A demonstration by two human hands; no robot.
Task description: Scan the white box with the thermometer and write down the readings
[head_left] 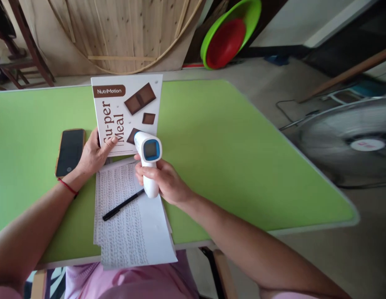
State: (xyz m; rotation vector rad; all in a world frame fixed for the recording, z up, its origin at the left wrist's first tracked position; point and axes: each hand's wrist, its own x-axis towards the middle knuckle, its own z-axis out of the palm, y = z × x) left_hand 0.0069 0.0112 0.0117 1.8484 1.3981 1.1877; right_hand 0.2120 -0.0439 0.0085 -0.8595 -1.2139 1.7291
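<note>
With thumb in front and fingers behind, my left hand (94,153) grips the lower left of a white box (113,118) printed "NutriMotion" and "Su-per Meal" with chocolate pieces. The box is raised with its printed face toward me. My right hand (161,176) is wrapped round the handle of a white infrared thermometer (149,182), whose blue-rimmed screen looks dark. The thermometer's nose overlaps the box's lower right corner in view; whether they touch I cannot tell. Below both hands, a black pen (122,205) rests on handwritten sheets of paper (133,241).
A black phone (70,151) in an orange-edged case lies left of the box on the green table (227,166). The papers overhang the near table edge. Beyond the right edge stands a fan (361,143). A green basin (252,14) and a red basin (225,43) lean at the back.
</note>
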